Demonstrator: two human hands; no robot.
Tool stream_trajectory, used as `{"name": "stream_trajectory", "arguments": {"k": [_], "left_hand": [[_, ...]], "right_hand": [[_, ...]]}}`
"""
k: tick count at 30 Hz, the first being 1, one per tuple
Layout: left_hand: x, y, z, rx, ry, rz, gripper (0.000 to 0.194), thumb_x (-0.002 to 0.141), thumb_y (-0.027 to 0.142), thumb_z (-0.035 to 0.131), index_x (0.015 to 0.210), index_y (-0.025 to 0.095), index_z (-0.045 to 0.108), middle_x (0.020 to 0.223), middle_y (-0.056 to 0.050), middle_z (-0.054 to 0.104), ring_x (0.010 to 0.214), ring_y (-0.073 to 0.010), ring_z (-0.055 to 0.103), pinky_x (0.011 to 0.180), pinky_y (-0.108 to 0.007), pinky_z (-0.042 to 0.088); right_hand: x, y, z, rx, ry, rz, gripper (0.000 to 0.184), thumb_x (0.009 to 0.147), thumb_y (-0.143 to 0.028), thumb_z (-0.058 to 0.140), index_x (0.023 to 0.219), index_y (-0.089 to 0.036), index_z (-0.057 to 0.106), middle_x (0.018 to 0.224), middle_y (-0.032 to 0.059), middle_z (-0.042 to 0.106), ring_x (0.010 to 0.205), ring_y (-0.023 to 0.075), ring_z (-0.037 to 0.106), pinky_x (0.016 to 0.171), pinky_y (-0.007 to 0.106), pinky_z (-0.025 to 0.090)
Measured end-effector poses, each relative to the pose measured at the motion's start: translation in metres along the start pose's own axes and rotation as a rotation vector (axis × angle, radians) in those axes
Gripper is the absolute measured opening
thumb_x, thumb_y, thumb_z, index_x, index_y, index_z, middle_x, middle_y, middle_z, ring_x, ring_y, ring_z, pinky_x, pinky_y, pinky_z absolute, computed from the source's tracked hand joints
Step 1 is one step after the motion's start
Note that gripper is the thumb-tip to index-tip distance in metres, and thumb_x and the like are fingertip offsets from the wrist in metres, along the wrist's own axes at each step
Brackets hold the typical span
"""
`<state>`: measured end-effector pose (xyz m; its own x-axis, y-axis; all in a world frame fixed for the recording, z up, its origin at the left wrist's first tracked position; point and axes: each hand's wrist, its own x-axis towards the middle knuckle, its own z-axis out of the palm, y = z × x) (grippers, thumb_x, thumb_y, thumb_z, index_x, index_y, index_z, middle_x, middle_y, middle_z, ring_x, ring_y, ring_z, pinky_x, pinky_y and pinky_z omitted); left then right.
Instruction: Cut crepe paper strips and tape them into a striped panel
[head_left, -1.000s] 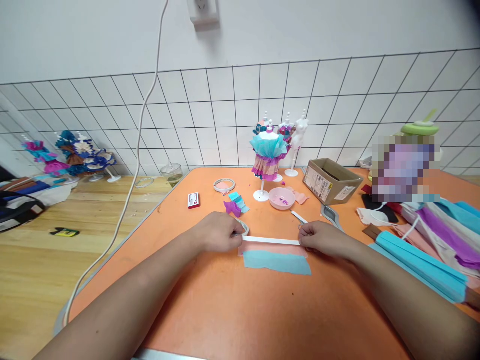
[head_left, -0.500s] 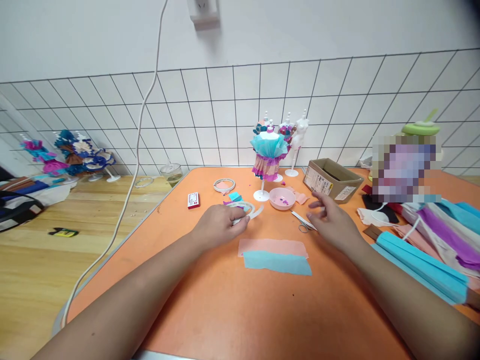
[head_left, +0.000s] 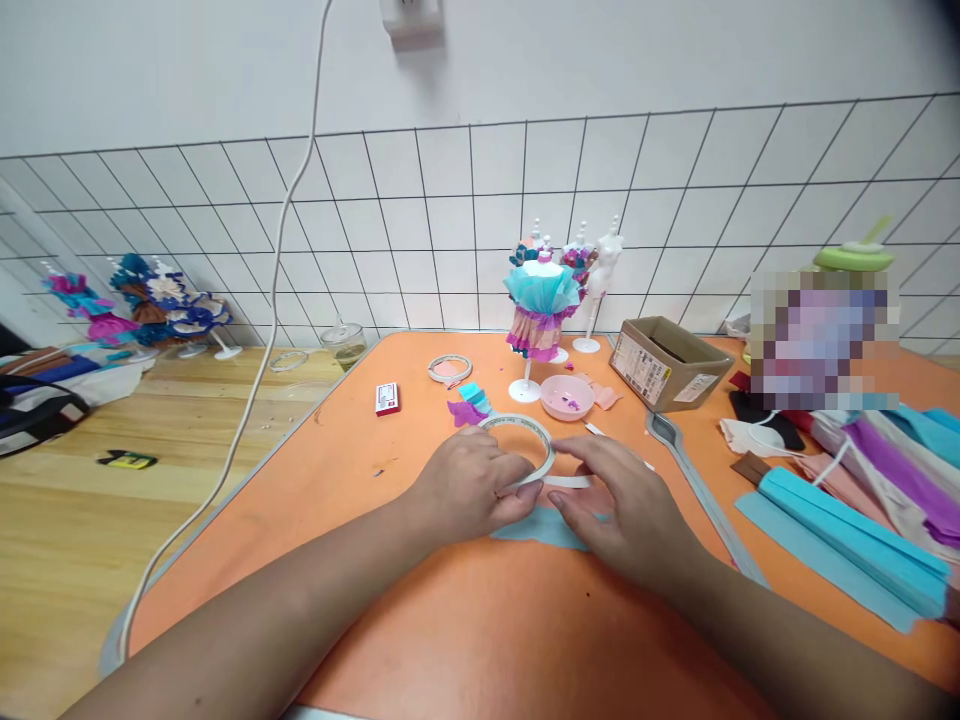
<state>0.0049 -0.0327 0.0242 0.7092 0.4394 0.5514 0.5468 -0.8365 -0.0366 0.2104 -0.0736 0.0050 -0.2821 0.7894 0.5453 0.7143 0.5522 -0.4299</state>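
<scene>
My left hand [head_left: 480, 485] grips a roll of white double-sided tape [head_left: 551, 445], thumb and fingers closed on its near left side. From the roll a loose tape end [head_left: 574, 482] sticks out to the right. My right hand [head_left: 622, 500] reaches that end with thumb and index finger apart on either side of it; whether they touch it is hard to tell. Under the hands lies a blue crepe paper strip [head_left: 536, 528], partly covered. The pink strip behind it is mostly hidden. Scissors [head_left: 594, 429] show only in part behind my right hand.
Behind stand a dressed mini mannequin [head_left: 544, 290], a pink bowl [head_left: 566, 397] and a cardboard box [head_left: 667, 365]. Another tape roll [head_left: 450, 368] and a small red-and-white box [head_left: 388, 398] lie left. Folded blue paper [head_left: 847, 540] is on the right. A white cable [head_left: 277, 260] hangs left.
My left hand has brought the tape roll nearer and to the right, over the paper strips. My right hand has come in leftward and down toward the tape's loose end.
</scene>
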Motion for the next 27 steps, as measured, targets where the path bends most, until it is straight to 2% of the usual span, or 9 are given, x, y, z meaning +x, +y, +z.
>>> {"name": "stream_trajectory", "arguments": {"k": [3, 5, 10, 14, 18, 21, 23, 25, 27], "left_hand": [[-0.003, 0.002, 0.005, 0.045, 0.012, 0.003, 0.035, 0.083, 0.035, 0.049, 0.053, 0.019, 0.054, 0.042, 0.002, 0.043, 0.045, -0.0117, 0.041, 0.051, -0.027, 0.03], [-0.004, 0.004, 0.007, 0.063, 0.022, 0.003, 0.037, 0.083, 0.036, 0.049, 0.05, 0.019, 0.051, 0.041, 0.002, 0.041, 0.044, -0.0115, 0.04, 0.05, -0.027, 0.03], [-0.002, 0.005, 0.008, 0.012, 0.019, 0.046, 0.029, 0.083, 0.03, 0.048, 0.056, 0.019, 0.053, 0.046, 0.002, 0.045, 0.049, -0.0122, 0.044, 0.06, -0.029, 0.038], [-0.002, 0.005, 0.008, -0.019, -0.019, 0.046, 0.026, 0.081, 0.026, 0.048, 0.056, 0.018, 0.05, 0.051, 0.001, 0.049, 0.053, -0.0125, 0.046, 0.061, -0.028, 0.037], [-0.002, 0.012, 0.007, -0.039, 0.011, -0.023, 0.025, 0.074, 0.026, 0.052, 0.051, 0.018, 0.046, 0.045, 0.003, 0.043, 0.048, -0.0112, 0.04, 0.055, -0.027, 0.03], [-0.001, 0.018, 0.006, -0.188, -0.018, -0.145, 0.027, 0.073, 0.024, 0.052, 0.048, 0.017, 0.043, 0.044, 0.004, 0.039, 0.046, -0.0091, 0.035, 0.051, -0.025, 0.027], [0.002, 0.015, 0.007, -0.352, -0.059, -0.28, 0.027, 0.075, 0.023, 0.05, 0.049, 0.016, 0.045, 0.045, 0.004, 0.04, 0.046, -0.0081, 0.037, 0.049, -0.023, 0.026], [0.004, 0.002, 0.005, -0.491, -0.066, -0.467, 0.027, 0.078, 0.025, 0.047, 0.052, 0.016, 0.051, 0.048, 0.003, 0.045, 0.048, -0.008, 0.041, 0.048, -0.02, 0.028], [0.004, -0.018, 0.0, -0.49, 0.025, -0.627, 0.028, 0.08, 0.029, 0.048, 0.056, 0.015, 0.056, 0.052, 0.002, 0.05, 0.051, -0.009, 0.045, 0.048, -0.02, 0.03]], "right_hand": [[0.0, -0.003, -0.002, -0.038, -0.046, -0.004, 0.015, 0.083, -0.034, 0.055, 0.093, -0.024, 0.06, 0.085, 0.0012, 0.069, 0.077, 0.0189, 0.063, 0.107, 0.05, 0.025], [0.0, -0.005, -0.002, -0.039, -0.08, 0.029, 0.009, 0.083, -0.032, 0.054, 0.085, -0.024, 0.059, 0.071, -0.0024, 0.066, 0.064, 0.0156, 0.06, 0.108, 0.05, 0.021], [0.004, -0.005, -0.004, 0.057, -0.213, 0.241, 0.012, 0.084, -0.037, 0.055, 0.083, -0.026, 0.06, 0.068, -0.0042, 0.067, 0.065, 0.0165, 0.06, 0.098, 0.044, 0.036], [0.004, -0.006, -0.007, 0.044, -0.274, 0.238, 0.021, 0.086, -0.043, 0.052, 0.08, -0.027, 0.065, 0.066, -0.0034, 0.066, 0.061, 0.0157, 0.059, 0.087, 0.04, 0.043], [-0.001, -0.007, -0.005, -0.025, -0.284, 0.041, 0.019, 0.088, -0.028, 0.049, 0.08, -0.026, 0.065, 0.063, -0.004, 0.063, 0.06, 0.0129, 0.056, 0.089, 0.038, 0.043], [-0.004, -0.007, -0.004, -0.177, -0.126, -0.225, 0.025, 0.089, -0.018, 0.044, 0.076, -0.022, 0.066, 0.058, -0.0029, 0.058, 0.057, 0.0114, 0.051, 0.099, 0.04, 0.036], [-0.005, -0.009, -0.006, -0.247, -0.039, -0.372, 0.023, 0.087, -0.014, 0.045, 0.08, -0.02, 0.066, 0.058, -0.0021, 0.055, 0.057, 0.0115, 0.05, 0.101, 0.041, 0.035], [-0.007, -0.013, -0.009, -0.245, -0.031, -0.489, 0.022, 0.085, -0.01, 0.045, 0.085, -0.018, 0.066, 0.06, -0.0015, 0.057, 0.061, 0.0117, 0.051, 0.104, 0.043, 0.031], [-0.008, -0.016, -0.011, -0.196, -0.042, -0.534, 0.023, 0.085, -0.008, 0.045, 0.089, -0.018, 0.065, 0.063, -0.0015, 0.058, 0.064, 0.0117, 0.053, 0.106, 0.046, 0.029]]}}
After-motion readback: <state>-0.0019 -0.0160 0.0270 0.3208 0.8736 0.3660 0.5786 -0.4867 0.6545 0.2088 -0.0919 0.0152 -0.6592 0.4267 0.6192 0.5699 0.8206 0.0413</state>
